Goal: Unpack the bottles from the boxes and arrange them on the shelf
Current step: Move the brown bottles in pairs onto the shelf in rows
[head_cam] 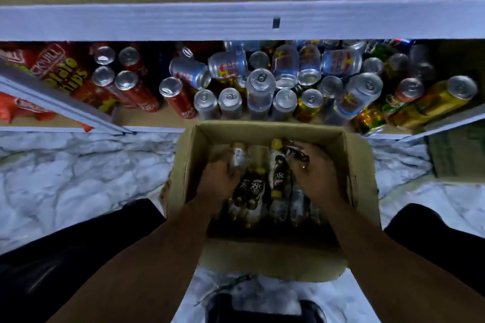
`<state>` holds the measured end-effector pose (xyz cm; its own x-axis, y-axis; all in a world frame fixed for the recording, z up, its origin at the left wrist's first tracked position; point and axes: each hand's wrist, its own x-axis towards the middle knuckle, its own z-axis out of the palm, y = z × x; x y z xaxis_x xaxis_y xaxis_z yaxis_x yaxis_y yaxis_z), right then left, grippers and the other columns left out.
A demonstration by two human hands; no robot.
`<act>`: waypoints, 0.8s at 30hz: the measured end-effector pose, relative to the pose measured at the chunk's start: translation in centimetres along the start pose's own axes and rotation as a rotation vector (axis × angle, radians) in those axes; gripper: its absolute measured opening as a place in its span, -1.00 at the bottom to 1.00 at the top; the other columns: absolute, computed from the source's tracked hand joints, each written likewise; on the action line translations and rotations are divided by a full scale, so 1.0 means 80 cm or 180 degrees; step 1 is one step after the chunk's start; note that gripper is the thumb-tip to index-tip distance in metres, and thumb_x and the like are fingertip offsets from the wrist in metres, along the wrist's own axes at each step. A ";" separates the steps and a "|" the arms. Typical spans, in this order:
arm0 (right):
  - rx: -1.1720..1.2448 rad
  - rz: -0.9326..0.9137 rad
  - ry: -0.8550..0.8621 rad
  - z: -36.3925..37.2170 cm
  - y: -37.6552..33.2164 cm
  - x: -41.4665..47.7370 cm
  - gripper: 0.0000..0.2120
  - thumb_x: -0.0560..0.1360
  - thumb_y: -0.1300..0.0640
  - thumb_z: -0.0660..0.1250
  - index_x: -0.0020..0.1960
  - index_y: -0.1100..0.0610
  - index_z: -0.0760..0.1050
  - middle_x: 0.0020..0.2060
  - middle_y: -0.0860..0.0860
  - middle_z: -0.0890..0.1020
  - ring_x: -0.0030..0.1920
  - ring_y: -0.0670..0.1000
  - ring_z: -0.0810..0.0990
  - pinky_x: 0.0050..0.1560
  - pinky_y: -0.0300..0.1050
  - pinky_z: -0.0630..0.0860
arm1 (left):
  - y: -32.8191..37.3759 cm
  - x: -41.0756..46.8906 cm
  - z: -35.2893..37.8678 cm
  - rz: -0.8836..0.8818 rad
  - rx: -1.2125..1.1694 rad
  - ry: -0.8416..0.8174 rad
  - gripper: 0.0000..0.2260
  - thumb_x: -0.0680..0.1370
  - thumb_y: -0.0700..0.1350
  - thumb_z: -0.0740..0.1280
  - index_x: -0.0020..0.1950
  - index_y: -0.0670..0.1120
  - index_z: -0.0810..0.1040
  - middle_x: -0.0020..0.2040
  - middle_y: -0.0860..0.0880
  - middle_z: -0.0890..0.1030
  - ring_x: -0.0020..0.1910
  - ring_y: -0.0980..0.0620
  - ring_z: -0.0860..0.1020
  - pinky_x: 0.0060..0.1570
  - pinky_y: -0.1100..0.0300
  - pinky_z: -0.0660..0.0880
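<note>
Bottles [278, 176] gripped in box [262, 127]: left hand [217, 183], right hand [313, 176].

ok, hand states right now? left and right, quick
Left hand: grips a pale bottle inside the box.
Right hand: fingers curled round a dark bottle in the same box.

A box [262, 127] is set on the floor [78, 178] at frame centre, just below the shelf [147, 119]. Inside it bottles [278, 173] are laid — two are gripped by the left hand [217, 181] and right hand [315, 173]. On the shelf cans [259, 86] are crowded, chip bags [60, 65] at upper left.
</note>
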<state>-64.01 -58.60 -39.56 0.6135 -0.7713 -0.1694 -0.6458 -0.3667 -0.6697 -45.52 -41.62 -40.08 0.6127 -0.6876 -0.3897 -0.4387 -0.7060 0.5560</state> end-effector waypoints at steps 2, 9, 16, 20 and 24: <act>0.0090 0.0093 0.0003 0.019 0.009 0.013 -0.50 0.53 -0.27 0.33 0.37 -0.04 0.51 0.28 0.08 0.60 0.31 0.17 0.55 0.22 0.13 0.57 | -0.007 0.017 0.014 -0.0138 -0.0156 -0.0026 -0.53 0.59 0.21 0.24 0.42 0.01 0.46 0.05 -0.11 0.71 -0.02 -0.18 0.68 -0.01 -0.03 0.60; -0.0245 -0.0199 0.0549 0.075 0.018 0.029 -0.50 0.46 0.06 0.57 0.33 0.14 0.53 0.24 0.17 0.62 0.30 0.20 0.49 0.38 0.06 0.26 | -0.021 0.044 0.056 -0.0854 -0.0274 -0.0238 -0.29 0.55 -0.03 0.46 0.62 -0.01 0.18 0.34 -0.24 0.57 0.23 -0.33 0.58 0.19 -0.12 0.54; -0.0824 -0.0406 0.0680 0.076 0.026 0.039 -0.59 0.55 -0.02 0.31 0.36 0.07 0.49 0.12 0.12 0.65 0.17 0.23 0.53 0.25 0.20 0.38 | -0.009 0.027 0.041 -0.0506 -0.0612 0.0029 -0.38 0.51 -0.01 0.43 0.56 0.08 0.38 0.31 -0.12 0.62 0.26 -0.15 0.59 0.28 -0.05 0.53; -0.0997 -0.0259 0.0389 0.078 0.029 0.039 -0.47 0.49 -0.04 0.48 0.39 0.06 0.43 0.20 0.11 0.63 0.23 0.23 0.54 0.32 0.28 0.37 | 0.007 0.016 0.018 -0.0412 -0.0337 0.0045 -0.40 0.52 -0.02 0.48 0.53 0.13 0.36 0.24 -0.08 0.68 0.18 -0.19 0.64 0.12 0.09 0.55; -0.0998 -0.0145 0.0648 0.084 0.020 0.043 -0.52 0.44 0.00 0.54 0.28 0.09 0.49 0.12 0.12 0.66 0.15 0.25 0.54 0.23 0.26 0.41 | 0.006 0.006 0.003 -0.0448 -0.0487 0.0305 -0.45 0.45 0.05 0.53 0.38 0.06 0.40 0.16 -0.04 0.68 0.10 -0.13 0.66 -0.02 0.02 0.61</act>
<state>-59.86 -58.37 -46.11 0.5622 -0.8267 0.0237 -0.7472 -0.5200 -0.4139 -45.56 -42.33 -40.21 0.7237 -0.5597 -0.4038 -0.2441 -0.7549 0.6087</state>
